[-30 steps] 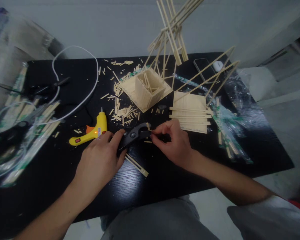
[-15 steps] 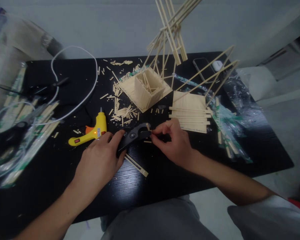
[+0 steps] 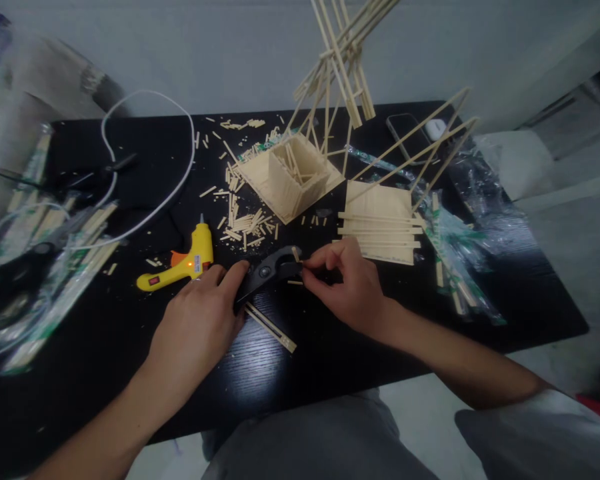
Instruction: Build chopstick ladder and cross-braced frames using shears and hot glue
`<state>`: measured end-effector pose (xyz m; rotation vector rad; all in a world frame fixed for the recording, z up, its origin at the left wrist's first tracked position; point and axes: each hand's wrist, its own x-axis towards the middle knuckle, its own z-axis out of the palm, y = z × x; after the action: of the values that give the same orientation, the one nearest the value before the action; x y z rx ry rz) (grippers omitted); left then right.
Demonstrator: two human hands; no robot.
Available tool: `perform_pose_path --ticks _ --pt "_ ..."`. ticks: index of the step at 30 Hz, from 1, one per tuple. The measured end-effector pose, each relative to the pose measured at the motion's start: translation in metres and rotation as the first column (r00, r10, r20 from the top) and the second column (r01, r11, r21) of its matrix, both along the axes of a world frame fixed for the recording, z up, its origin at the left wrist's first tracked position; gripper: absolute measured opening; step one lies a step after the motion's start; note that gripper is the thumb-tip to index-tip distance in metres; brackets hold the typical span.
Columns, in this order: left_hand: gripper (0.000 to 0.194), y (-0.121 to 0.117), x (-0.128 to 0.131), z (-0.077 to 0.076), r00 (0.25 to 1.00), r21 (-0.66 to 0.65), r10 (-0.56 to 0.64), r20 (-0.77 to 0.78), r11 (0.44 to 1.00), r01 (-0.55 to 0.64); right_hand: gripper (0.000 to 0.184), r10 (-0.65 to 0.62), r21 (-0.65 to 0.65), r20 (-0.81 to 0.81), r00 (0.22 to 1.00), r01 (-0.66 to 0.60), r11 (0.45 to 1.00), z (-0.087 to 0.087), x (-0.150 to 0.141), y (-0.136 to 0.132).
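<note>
My left hand (image 3: 200, 320) is wrapped round a black plier-like tool (image 3: 264, 272) with a round pivot and a curved jaw that points right. At the jaws a short wooden stick piece (image 3: 296, 254) stands up. My right hand (image 3: 347, 287) is closed in a pinch right beside the jaw tips, at a small wooden piece mostly hidden by the fingers. Beneath the tool a pair of thin wooden sticks (image 3: 273, 329) lies slantwise on the black table (image 3: 330, 360). Close to my left knuckles rests a yellow glue gun (image 3: 183, 267) with its small light glowing.
Behind my hands stands a wooden stick structure (image 3: 300, 177) with a box at its base. A second stick frame on a square base (image 3: 380, 200) is to its right. Cut stick bits (image 3: 250, 223), scissors (image 3: 40, 257), a white cable (image 3: 193, 140), bagged sticks (image 3: 455, 267) and a phone (image 3: 410, 137) surround them.
Both hands and the tool hold nearly the same position. The left fingers have shifted slightly on the tool, baring a little more of the sticks beneath.
</note>
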<state>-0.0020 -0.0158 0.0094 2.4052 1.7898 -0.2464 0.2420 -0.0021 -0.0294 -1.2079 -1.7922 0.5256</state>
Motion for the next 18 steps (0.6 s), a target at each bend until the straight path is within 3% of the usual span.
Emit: perform_pose_path --ticks 18 --pt "0.040 0.0019 0.0059 0.0085 0.997 -0.050 0.042 -0.068 0.998 -0.045 0.036 0.026 -0.008 -0.005 1.000 -0.026 1.000 -0.0004 0.0008 0.0003"
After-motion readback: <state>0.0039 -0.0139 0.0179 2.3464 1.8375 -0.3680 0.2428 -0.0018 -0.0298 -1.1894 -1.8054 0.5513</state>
